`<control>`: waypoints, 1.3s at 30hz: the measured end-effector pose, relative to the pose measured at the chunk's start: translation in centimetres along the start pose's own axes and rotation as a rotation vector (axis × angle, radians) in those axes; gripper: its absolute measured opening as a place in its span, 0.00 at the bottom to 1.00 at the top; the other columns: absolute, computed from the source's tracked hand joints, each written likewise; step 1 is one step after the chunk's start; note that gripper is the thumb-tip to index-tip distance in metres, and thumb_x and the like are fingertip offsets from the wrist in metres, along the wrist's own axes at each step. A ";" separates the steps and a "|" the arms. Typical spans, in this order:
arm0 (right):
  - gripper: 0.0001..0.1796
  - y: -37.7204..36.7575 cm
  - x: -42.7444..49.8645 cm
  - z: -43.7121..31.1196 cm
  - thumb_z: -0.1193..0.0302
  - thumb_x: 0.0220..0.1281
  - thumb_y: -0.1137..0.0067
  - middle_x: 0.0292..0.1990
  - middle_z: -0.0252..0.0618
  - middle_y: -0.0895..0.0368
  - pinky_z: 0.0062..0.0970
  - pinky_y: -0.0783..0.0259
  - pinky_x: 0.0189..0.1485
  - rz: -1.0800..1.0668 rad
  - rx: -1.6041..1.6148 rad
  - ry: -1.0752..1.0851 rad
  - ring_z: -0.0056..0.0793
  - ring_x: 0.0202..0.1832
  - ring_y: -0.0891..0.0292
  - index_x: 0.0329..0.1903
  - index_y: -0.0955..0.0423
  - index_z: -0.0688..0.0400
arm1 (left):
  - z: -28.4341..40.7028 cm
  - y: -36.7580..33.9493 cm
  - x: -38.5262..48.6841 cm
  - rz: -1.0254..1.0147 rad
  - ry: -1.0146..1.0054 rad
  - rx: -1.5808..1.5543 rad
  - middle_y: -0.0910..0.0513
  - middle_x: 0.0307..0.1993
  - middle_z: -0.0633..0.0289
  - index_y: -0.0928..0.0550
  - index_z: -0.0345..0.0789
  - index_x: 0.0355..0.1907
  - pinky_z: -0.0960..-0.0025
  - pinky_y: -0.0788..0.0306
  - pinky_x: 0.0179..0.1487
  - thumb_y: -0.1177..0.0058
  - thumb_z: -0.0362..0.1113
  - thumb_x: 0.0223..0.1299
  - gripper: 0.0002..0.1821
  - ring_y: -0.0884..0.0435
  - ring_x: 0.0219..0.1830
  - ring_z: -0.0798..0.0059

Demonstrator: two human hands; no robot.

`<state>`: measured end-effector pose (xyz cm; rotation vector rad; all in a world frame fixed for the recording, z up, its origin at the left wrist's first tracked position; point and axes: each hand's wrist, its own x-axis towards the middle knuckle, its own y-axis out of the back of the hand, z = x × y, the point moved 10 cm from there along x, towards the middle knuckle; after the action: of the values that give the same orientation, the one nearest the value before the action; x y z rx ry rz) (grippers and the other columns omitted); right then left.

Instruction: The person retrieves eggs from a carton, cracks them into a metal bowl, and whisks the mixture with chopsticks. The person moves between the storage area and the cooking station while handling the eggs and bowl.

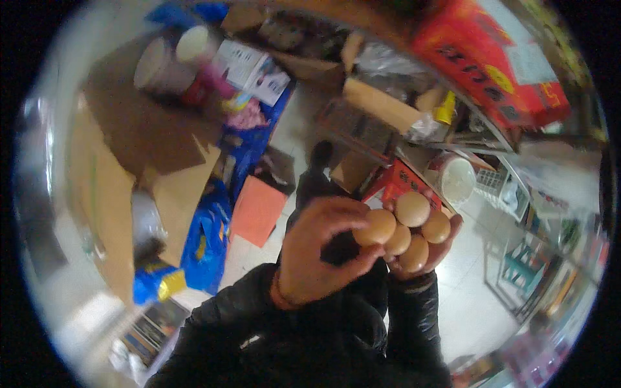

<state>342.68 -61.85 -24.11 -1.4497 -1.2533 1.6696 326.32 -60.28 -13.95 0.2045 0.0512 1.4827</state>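
Note:
My left hand (pixel 310 247) pinches a brown egg (pixel 380 226) between its thumb and fingertips, with a dark gap showing inside the curled fingers. Close against it, my right hand (pixel 445 250) is cupped under several more brown eggs (pixel 415 253). They lie bunched together in its palm and hide most of that hand. The pinched egg is beside the cluster and overlaps it in view; whether they touch I cannot tell. Both hands are held above the floor, in front of my dark-clothed body.
Beyond my hands stand a red printed carton (pixel 407 179) and a white bucket (pixel 457 179). Blue plastic packaging (pixel 206 242) and an orange-pink box (pixel 257 211) are at left, beside a large cardboard surface (pixel 106 218). A big red box (pixel 490 63) sits upper right; a teal stool (pixel 524 269) is at right.

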 end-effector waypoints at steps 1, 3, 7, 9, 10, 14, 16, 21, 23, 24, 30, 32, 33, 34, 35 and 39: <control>0.42 1.3 0.1 1.3 0.32 0.67 0.62 0.60 0.62 0.23 0.58 0.28 0.61 0.016 0.006 -0.034 0.66 0.61 0.27 0.63 0.27 0.54 | -0.9 0.6 -2.1 0.032 -0.021 0.100 0.19 0.50 0.52 0.18 0.34 0.49 0.59 0.23 0.59 0.25 0.24 0.47 0.24 0.17 0.54 0.57; 0.34 4.5 -0.1 6.4 0.38 0.69 0.59 0.56 0.58 0.21 0.58 0.28 0.60 0.179 0.278 -0.317 0.60 0.53 0.24 0.57 0.27 0.54 | -2.2 1.2 -4.6 0.164 -0.143 0.191 0.17 0.48 0.55 0.17 0.36 0.45 0.59 0.20 0.53 0.21 0.28 0.43 0.24 0.16 0.54 0.56; 0.09 2.8 -2.0 14.7 0.61 0.76 0.54 0.47 0.44 0.20 0.70 0.29 0.60 0.379 1.984 -1.328 0.51 0.45 0.24 0.50 0.31 0.51 | -8.1 4.7 -8.3 0.187 -0.114 0.144 0.15 0.47 0.52 0.16 0.33 0.44 0.59 0.21 0.53 0.23 0.30 0.45 0.22 0.15 0.52 0.53; 0.09 5.0 -0.9 16.3 0.62 0.79 0.54 0.46 0.43 0.19 0.73 0.31 0.61 0.470 2.446 -1.626 0.53 0.46 0.23 0.53 0.32 0.51 | -13.4 8.0 -10.1 0.188 0.029 -0.033 0.15 0.46 0.50 0.16 0.30 0.44 0.59 0.20 0.53 0.25 0.29 0.45 0.21 0.14 0.50 0.52; 0.15 7.2 -0.4 18.3 0.57 0.79 0.56 0.47 0.46 0.19 0.73 0.33 0.62 0.528 2.429 -1.788 0.56 0.48 0.23 0.57 0.32 0.51 | -17.0 10.0 -11.4 0.181 0.114 -0.125 0.15 0.46 0.50 0.16 0.30 0.44 0.60 0.20 0.52 0.25 0.28 0.46 0.20 0.14 0.49 0.52; 0.21 14.5 2.2 21.7 0.50 0.79 0.57 0.46 0.48 0.21 0.75 0.33 0.61 0.739 2.303 -1.864 0.57 0.48 0.23 0.58 0.32 0.51 | -37.1 12.3 -15.7 0.430 0.532 -0.080 0.15 0.42 0.53 0.18 0.31 0.47 0.68 0.19 0.43 0.36 0.26 0.61 0.12 0.14 0.39 0.68; 0.21 17.5 3.6 21.7 0.49 0.78 0.57 0.47 0.49 0.21 0.75 0.33 0.61 0.764 2.258 -1.783 0.58 0.49 0.24 0.58 0.32 0.51 | -49.9 8.5 -14.4 0.404 0.603 -0.178 0.16 0.44 0.57 0.21 0.30 0.55 0.71 0.23 0.47 0.38 0.28 0.65 0.16 0.17 0.43 0.75; 0.23 26.1 7.7 20.2 0.47 0.76 0.56 0.49 0.50 0.23 0.76 0.33 0.60 0.758 2.121 -1.578 0.59 0.51 0.26 0.60 0.33 0.49 | -73.6 0.4 -5.2 -0.049 0.230 0.511 0.26 0.66 0.47 0.31 0.33 0.70 0.47 0.37 0.71 0.38 0.39 0.60 0.36 0.30 0.69 0.46; 0.24 29.5 8.9 19.1 0.46 0.75 0.56 0.50 0.51 0.23 0.76 0.33 0.60 0.765 2.064 -1.485 0.59 0.52 0.26 0.61 0.33 0.48 | -80.8 -3.0 -1.7 -0.117 0.184 0.720 0.28 0.69 0.48 0.33 0.36 0.72 0.42 0.37 0.71 0.40 0.36 0.60 0.37 0.32 0.71 0.45; 0.25 31.0 9.4 18.9 0.45 0.75 0.55 0.51 0.51 0.24 0.76 0.33 0.60 0.765 2.017 -1.438 0.60 0.53 0.27 0.61 0.33 0.48 | -83.9 -4.1 -0.2 -0.108 0.184 0.829 0.29 0.69 0.50 0.34 0.38 0.74 0.38 0.36 0.70 0.39 0.35 0.60 0.38 0.32 0.71 0.43; 0.27 37.7 11.6 16.4 0.43 0.73 0.54 0.53 0.53 0.26 0.77 0.32 0.59 0.786 1.733 -1.235 0.61 0.55 0.29 0.63 0.33 0.46 | -96.2 -8.9 7.4 0.041 -0.010 1.098 0.29 0.70 0.48 0.27 0.38 0.69 0.23 0.37 0.62 0.47 0.40 0.65 0.29 0.32 0.70 0.39; 0.28 38.8 12.1 15.4 0.42 0.72 0.54 0.54 0.53 0.26 0.78 0.32 0.59 0.776 1.636 -1.164 0.62 0.56 0.29 0.63 0.34 0.45 | -97.5 -10.5 9.1 0.143 -0.069 1.164 0.27 0.67 0.48 0.24 0.38 0.65 0.24 0.35 0.61 0.47 0.41 0.65 0.26 0.31 0.69 0.40; 0.28 39.4 12.3 14.9 0.42 0.71 0.54 0.55 0.53 0.27 0.78 0.32 0.59 0.773 1.571 -1.128 0.62 0.57 0.30 0.64 0.34 0.45 | -97.9 -11.1 9.6 0.166 -0.082 1.207 0.24 0.65 0.48 0.22 0.38 0.63 0.26 0.33 0.61 0.47 0.41 0.65 0.24 0.30 0.68 0.40; 0.29 39.9 12.3 14.6 0.41 0.71 0.54 0.55 0.54 0.27 0.78 0.32 0.58 0.763 1.507 -1.097 0.62 0.57 0.30 0.64 0.34 0.44 | -98.2 -11.2 10.2 0.192 -0.097 1.253 0.22 0.62 0.48 0.20 0.38 0.60 0.28 0.32 0.61 0.48 0.42 0.65 0.23 0.28 0.67 0.41; 0.29 40.4 12.4 14.0 0.41 0.71 0.53 0.56 0.54 0.27 0.78 0.32 0.58 0.753 1.433 -1.068 0.62 0.58 0.30 0.64 0.34 0.44 | -100.5 -10.8 10.4 0.130 0.117 0.937 0.20 0.59 0.49 0.19 0.37 0.58 0.32 0.30 0.61 0.48 0.42 0.65 0.21 0.27 0.66 0.43; 0.31 42.5 11.8 12.7 0.39 0.69 0.53 0.57 0.55 0.28 0.79 0.32 0.58 0.716 1.109 -0.958 0.63 0.59 0.32 0.65 0.34 0.43 | -101.4 -13.0 9.2 -0.186 0.203 0.719 0.15 0.46 0.51 0.16 0.36 0.51 0.45 0.25 0.59 0.47 0.41 0.63 0.17 0.21 0.57 0.50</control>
<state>333.75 -71.08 -68.20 -0.3291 0.1074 2.9813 323.72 -41.44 -114.86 0.6094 0.7528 1.2433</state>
